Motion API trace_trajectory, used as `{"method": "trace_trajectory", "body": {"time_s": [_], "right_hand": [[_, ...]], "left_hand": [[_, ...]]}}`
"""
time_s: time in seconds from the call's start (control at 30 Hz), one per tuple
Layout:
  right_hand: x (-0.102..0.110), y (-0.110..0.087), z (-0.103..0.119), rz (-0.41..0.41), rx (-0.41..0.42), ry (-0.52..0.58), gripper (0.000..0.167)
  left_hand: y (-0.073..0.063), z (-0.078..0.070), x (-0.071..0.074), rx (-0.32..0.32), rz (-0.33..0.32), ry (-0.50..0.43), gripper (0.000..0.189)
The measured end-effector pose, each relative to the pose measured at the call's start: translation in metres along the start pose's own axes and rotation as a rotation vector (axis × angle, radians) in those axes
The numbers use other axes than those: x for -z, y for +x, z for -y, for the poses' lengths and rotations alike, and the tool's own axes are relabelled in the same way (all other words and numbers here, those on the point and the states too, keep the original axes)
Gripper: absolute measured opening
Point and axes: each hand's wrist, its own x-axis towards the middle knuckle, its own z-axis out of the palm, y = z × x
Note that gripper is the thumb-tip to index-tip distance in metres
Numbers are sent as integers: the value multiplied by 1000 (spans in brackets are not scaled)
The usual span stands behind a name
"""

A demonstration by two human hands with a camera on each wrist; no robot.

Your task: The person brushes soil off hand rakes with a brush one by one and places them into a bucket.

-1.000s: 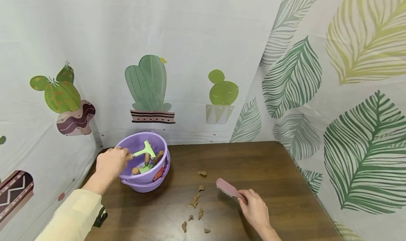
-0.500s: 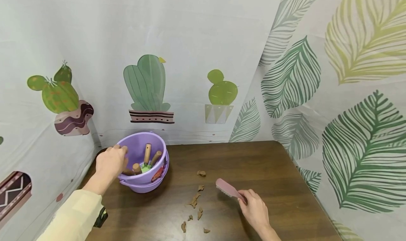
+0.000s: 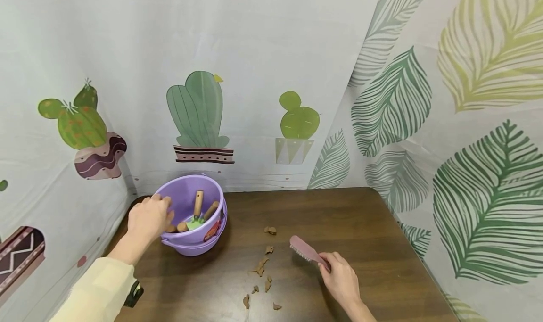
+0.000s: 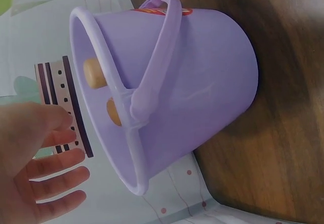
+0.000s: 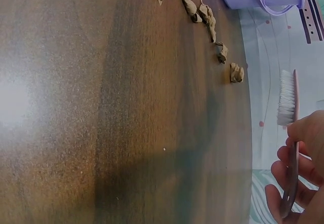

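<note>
Over the left rim of a purple bucket (image 3: 180,200), my left hand (image 3: 149,217) hovers with its fingers loose and nothing in them. In the left wrist view, that hand (image 4: 43,163) is apart from the bucket (image 4: 202,77). Wooden-handled tools lie inside; one handle (image 3: 198,203) leans upright, and a bit of green tool head (image 3: 195,223) shows at the bottom. My right hand (image 3: 341,277) grips a pink brush (image 3: 306,250) by its handle, above the table. White bristles (image 5: 286,100) show in the right wrist view.
Several brown crumpled scraps (image 3: 260,266) lie scattered on the dark wooden table (image 3: 339,213), between the bucket and the brush. A printed cloth (image 3: 259,53) with cacti and leaves hangs behind the table and along its sides.
A small green-headed tool with a wooden handle, held by my left hand earlier, was lowered into the bucket and let go. My right hand and the brush have hardly moved.
</note>
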Motion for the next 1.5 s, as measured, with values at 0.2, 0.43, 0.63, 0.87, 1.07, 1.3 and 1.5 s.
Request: {"method": "trace_trajectory", "body": {"time_s": [0.2,0.43,0.63,0.87,1.07,1.3,1.5], "right_hand": [[-1,0,2,24,-55,37,24],[-1,0,3,73,-144,96,21],[-3,-1,1,85,-187,112,19],[-3,-1,1,59,-177,112,14],[-3,-2,0,29,-145,99,12],[-2,-1,-1,29,-155,94,12],[1,0,-2,41,-181,86,11]], "left_hand": [[-4,-6,3,-42,-87,-11,20],[-8,-18,5,-117,-208,-12,22],[-11,-29,4,-175,-267,-8,22],[-10,-35,2,-215,-316,-9,21],[-10,-37,1,-233,-324,-3,22],[-12,-39,1,-249,-337,-4,23],[-13,-42,1,-260,-352,-2,23]]}}
